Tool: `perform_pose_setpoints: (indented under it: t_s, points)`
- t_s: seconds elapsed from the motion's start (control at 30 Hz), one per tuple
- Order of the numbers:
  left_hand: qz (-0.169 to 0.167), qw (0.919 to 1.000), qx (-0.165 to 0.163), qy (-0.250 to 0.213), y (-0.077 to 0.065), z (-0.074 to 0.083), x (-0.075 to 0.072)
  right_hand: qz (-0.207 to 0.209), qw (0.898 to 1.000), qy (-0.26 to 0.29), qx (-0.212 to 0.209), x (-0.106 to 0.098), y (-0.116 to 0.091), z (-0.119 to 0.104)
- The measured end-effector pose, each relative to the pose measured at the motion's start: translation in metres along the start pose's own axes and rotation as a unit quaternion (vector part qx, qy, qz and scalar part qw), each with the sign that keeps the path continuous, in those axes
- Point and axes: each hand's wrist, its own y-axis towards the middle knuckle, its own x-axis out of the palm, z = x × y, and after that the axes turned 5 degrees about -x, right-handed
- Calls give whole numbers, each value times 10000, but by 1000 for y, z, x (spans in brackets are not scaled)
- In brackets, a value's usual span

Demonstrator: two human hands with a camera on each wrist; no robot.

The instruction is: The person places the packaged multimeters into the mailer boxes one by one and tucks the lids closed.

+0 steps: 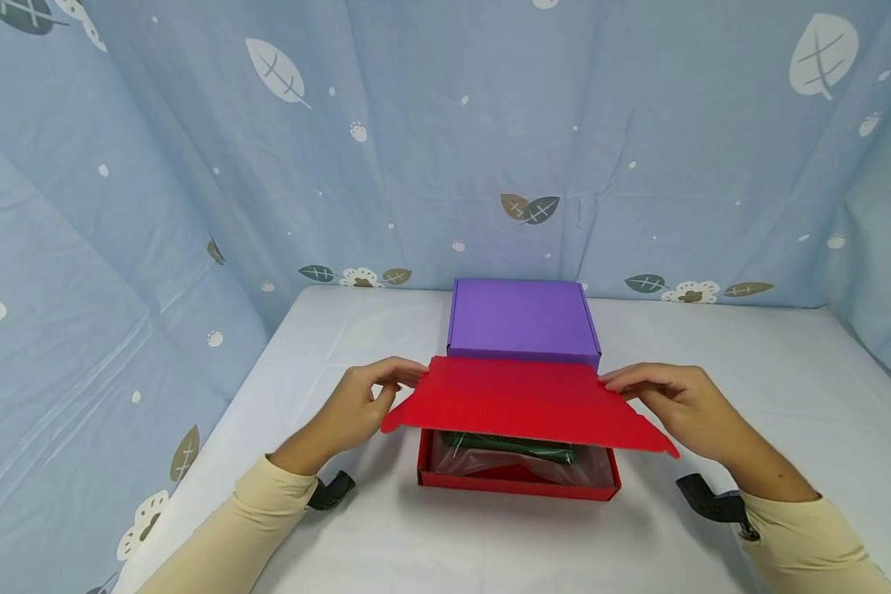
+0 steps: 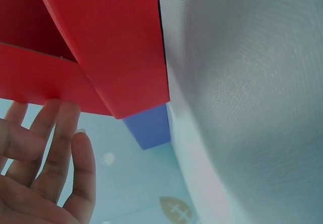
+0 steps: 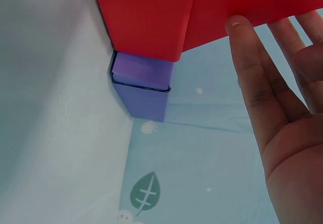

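A red cardboard box (image 1: 518,485) rests on the white table with its lid (image 1: 523,400) raised partway. Under the lid, a dark green item (image 1: 520,446) and clear plastic film show inside; the lid hides the rest. At the lid's left side is my left hand (image 1: 356,404), its fingertips touching the edge. My right hand (image 1: 679,404) touches the opposite side of the lid with extended fingers. Both wrist views show the fingers fairly straight against the red lid (image 2: 40,75), not curled round it.
Directly behind the red box lies a closed purple box (image 1: 523,318). A blue curtain with leaf prints (image 1: 431,148) hangs behind and beside the white table (image 1: 750,379). A black device (image 1: 332,490) is strapped at the left wrist, another black device (image 1: 713,500) at the right.
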Motion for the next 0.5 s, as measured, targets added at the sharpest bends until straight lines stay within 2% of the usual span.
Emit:
perform_pose_setpoints:
  t_s: [0.27, 0.5]
  points:
    - [-26, 10000, -35, -24, 0, -1, 1, -61, 9999, 49, -93, 1, 0, 2]
    - [2, 10000, 7, 40, -1, -1, 1, -150, 9999, -49, -5, 1, 0, 3]
